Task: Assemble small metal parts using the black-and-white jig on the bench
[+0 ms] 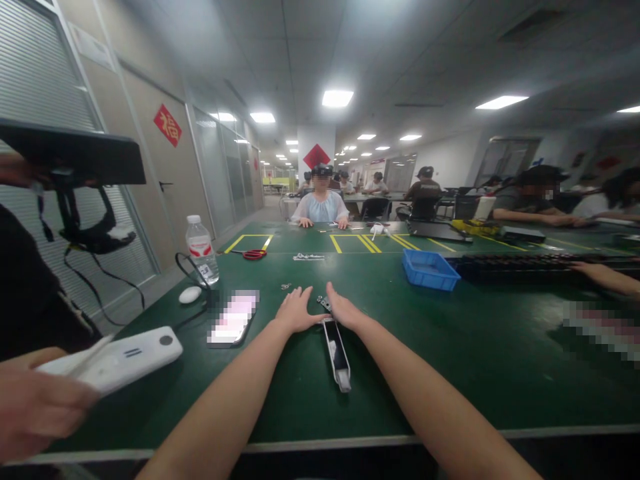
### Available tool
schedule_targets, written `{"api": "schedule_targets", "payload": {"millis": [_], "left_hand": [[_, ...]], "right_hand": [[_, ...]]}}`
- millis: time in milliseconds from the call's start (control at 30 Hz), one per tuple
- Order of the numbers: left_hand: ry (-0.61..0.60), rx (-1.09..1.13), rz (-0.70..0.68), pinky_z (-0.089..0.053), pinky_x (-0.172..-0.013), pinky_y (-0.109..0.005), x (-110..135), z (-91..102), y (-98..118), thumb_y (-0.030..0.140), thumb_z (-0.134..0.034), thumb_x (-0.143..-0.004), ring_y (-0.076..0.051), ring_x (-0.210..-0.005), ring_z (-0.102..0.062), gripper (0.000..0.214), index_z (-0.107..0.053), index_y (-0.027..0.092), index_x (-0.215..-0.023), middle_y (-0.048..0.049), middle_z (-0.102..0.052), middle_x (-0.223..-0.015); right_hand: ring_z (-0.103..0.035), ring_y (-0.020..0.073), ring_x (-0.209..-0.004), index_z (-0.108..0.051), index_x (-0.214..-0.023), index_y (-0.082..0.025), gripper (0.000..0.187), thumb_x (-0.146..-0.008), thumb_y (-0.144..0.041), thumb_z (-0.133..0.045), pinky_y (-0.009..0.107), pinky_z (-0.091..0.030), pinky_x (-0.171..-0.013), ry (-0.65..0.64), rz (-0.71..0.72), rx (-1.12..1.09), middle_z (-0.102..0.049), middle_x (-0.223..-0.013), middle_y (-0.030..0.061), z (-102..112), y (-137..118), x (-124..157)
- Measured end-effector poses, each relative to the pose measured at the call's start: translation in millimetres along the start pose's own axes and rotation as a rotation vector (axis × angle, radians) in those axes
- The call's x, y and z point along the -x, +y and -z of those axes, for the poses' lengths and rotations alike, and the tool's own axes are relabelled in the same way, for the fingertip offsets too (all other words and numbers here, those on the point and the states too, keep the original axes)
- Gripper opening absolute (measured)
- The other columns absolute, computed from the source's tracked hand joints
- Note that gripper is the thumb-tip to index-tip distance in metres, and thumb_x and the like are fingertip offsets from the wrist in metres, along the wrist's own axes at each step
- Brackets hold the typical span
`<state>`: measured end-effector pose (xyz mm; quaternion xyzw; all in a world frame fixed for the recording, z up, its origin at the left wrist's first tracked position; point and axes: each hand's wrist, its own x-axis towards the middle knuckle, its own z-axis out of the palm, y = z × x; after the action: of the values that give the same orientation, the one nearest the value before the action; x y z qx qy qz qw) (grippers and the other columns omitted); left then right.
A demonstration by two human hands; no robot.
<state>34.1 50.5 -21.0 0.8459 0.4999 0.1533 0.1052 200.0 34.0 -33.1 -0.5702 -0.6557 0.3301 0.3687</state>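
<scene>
Both my hands lie flat on the green table (pixel 380 373), palms down and side by side. My left hand (pixel 296 309) has its fingers stretched out and holds nothing. My right hand (pixel 344 308) is also flat, thumb up, next to a small dark metal part (pixel 324 303) between the two hands. A long narrow black and white device (pixel 337 352) lies on the table between my forearms, its far end close to both wrists.
A phone (pixel 233 319), a white mouse (pixel 189 294) and a water bottle (pixel 202 249) sit to the left. Red scissors (pixel 255 254) and small metal parts (pixel 308 257) lie farther off. A blue bin (pixel 430 269) stands right. Another person's hand holds a white device (pixel 120 359) at left. A person sits opposite.
</scene>
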Motion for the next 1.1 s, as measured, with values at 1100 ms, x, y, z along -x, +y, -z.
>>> {"api": "schedule_targets", "payload": {"millis": [1100], "left_hand": [[-0.151, 0.225, -0.673, -0.037, -0.101, -0.032, -30.5, -5.9, 16.3, 0.046, -0.054, -0.082, -0.021, -0.117, -0.051, 0.034, -0.067, 0.026, -0.106, -0.0067, -0.055, -0.126]], "right_hand": [[-0.062, 0.0191, -0.076, -0.065, -0.081, -0.016, 0.037, -0.08, -0.044, -0.04, 0.032, -0.047, -0.073, 0.383, 0.096, -0.087, -0.067, -0.076, 0.007, 41.5, 12.2, 14.7]]}}
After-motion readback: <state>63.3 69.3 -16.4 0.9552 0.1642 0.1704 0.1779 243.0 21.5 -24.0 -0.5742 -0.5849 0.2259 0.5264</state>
